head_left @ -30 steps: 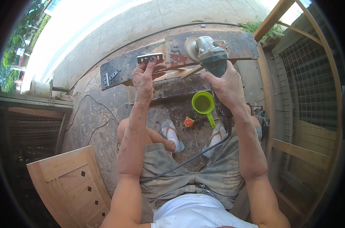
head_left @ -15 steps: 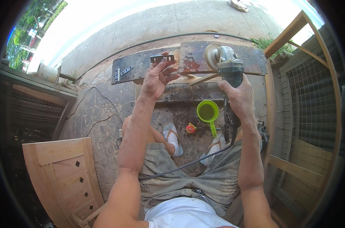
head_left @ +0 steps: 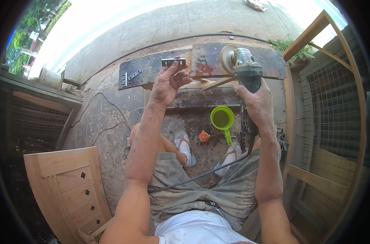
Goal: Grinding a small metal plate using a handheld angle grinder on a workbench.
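My left hand (head_left: 169,83) pinches a short dark metal plate with slots (head_left: 173,62) between thumb and fingers, its other fingers loosely spread. It is raised over the near edge of a dark, stained wooden bench (head_left: 152,61). My right hand (head_left: 258,103) is wrapped round the body of an angle grinder (head_left: 249,73), which is held upright. The grinder's pale round disc (head_left: 226,59) faces left, towards the plate, with a gap between them. A narrow slotted metal strip (head_left: 124,79) and a small notched metal piece (head_left: 134,75) lie at the bench's left end.
A green dipper (head_left: 222,118) and a small red-and-yellow packet (head_left: 204,136) are on the floor between my feet. The dark power cord (head_left: 201,176) crosses my lap. A carved wooden panel (head_left: 67,187) leans at left; a wooden frame (head_left: 307,42) stands at right.
The slotted plate has tilted slightly in my left fingers, so its slots show differently. My right hand and the grinder have hardly moved.
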`<act>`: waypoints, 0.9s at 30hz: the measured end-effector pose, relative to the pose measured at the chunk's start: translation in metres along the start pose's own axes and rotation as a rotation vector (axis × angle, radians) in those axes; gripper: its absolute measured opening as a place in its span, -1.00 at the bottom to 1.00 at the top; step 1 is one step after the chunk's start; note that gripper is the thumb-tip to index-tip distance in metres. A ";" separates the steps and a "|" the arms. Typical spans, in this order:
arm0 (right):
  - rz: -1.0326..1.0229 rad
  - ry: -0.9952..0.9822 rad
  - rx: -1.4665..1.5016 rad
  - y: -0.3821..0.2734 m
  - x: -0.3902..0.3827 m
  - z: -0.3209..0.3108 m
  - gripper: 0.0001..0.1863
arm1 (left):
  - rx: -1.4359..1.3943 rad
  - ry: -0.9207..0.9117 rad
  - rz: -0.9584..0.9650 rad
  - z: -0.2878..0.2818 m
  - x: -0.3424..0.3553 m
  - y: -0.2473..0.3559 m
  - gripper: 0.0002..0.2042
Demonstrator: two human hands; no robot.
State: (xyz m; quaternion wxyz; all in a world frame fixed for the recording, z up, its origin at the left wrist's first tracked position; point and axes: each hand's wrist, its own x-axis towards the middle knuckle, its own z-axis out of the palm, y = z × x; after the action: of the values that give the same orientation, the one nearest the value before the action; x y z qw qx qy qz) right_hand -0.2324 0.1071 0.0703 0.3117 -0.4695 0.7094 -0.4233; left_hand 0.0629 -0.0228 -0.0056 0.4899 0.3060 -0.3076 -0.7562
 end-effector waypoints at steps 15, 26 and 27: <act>0.033 0.041 0.019 0.008 -0.001 0.000 -0.38 | 0.159 -0.114 -0.034 0.000 0.000 0.001 -0.76; -0.034 0.103 0.188 0.025 0.004 -0.035 -0.54 | 1.770 -0.459 -0.349 -0.011 0.033 -0.273 -0.65; -0.039 0.111 0.185 0.028 0.001 -0.040 -0.54 | 1.752 -0.382 -0.403 -0.016 0.040 -0.319 -0.68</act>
State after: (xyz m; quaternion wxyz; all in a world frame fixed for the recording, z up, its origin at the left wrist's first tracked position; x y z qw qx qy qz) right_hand -0.2776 0.1236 0.0634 0.3055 -0.4282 0.6741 -0.5186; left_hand -0.1144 0.0429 -0.2655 -0.1172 0.4857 -0.7871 -0.3616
